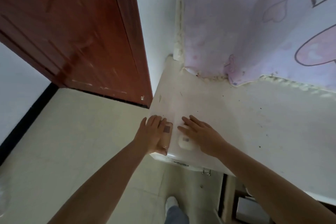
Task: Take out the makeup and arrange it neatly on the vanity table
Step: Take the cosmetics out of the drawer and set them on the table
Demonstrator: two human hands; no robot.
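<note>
The left hand [153, 133] holds a beige tube [166, 136] at the left edge of the tabletop [254, 123], fingers curled over its far end and thumb at its near end. The right hand [198, 132] lies flat with straight, spread fingers, its palm over the far part of a white oval container [184, 142], which it touches without clasping.

Two makeup items are visible. The tube is flesh-toned and elongated, lying along the left edge near the front left corner, with one dark square mark on its upper face. The container is white and rounded, just beside the tube toward the right, near the front edge, and carries one smaller grey mark. Neither mark is legible, and the whole frame is softened by blur.

The tabletop is cream-white, speckled with small dark spots. A lilac cloth [254, 23] printed with hearts hangs over its back edge; its right part is cut off by the frame. Below the front edge one metal handle [206, 171] shows; the dark space to its right is hard to make out. One red-brown door [72, 32] stands to the left over a pale tiled floor [72, 142]. One foot in a white shoe [171, 202] appears at the bottom.
</note>
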